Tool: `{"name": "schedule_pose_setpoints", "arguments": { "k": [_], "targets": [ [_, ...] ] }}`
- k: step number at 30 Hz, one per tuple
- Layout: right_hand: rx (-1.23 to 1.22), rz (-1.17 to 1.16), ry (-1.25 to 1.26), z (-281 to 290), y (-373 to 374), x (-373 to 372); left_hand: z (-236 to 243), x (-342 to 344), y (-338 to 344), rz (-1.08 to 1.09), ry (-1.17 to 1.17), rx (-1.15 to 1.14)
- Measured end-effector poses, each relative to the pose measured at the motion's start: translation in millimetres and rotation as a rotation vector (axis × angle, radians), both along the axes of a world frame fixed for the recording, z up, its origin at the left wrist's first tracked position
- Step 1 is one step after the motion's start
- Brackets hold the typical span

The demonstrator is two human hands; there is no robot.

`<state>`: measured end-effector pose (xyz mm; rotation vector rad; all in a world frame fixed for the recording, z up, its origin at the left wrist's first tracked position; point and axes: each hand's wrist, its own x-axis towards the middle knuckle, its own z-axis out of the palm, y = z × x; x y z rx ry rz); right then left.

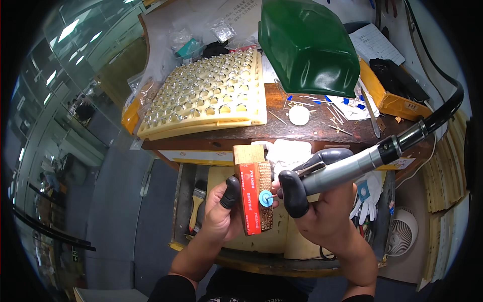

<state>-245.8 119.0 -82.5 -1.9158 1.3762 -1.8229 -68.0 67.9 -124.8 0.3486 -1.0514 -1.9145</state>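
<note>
My left hand [221, 206], with a black cot on the thumb, grips a wooden block [247, 153] bearing a red printed band [250, 201] and a rough, textured brown strip along its right side. My right hand [322, 206], in black finger cots, is closed on a grey metal rotary handpiece [349, 168] with a black hose running off to the upper right. Its small blue disc [266, 198] is against or just over the textured strip; I cannot tell whether they touch. A crumpled white cloth [287, 149] lies behind the block.
A yellow tray of shiny rings [201, 98], a green hood [307, 48], an orange box [390, 98] and a white jar [299, 115] sit on the wooden bench [274, 130]. An open drawer [179, 221] below holds a brush [196, 209] and white gloves [367, 201]. A fan [400, 229] stands lower right.
</note>
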Motion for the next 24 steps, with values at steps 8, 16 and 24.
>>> {"name": "schedule_pose_setpoints", "arguments": {
  "k": [8, 16, 24],
  "targets": [
    [-0.019, 0.008, -0.012, 1.8, -1.0, 1.5, -1.5, -1.5, 0.0, 0.018, 0.003, -0.02],
    [-0.005, 0.001, -0.05, 0.9, 0.2, 3.0, -1.0, -1.0, 1.1, 0.015, -0.001, -0.01],
    [-0.016, 0.004, -0.037, -1.0, -0.2, 2.5, -1.5, -0.8, 0.9, 0.021, -0.003, -0.025]
  ]
}}
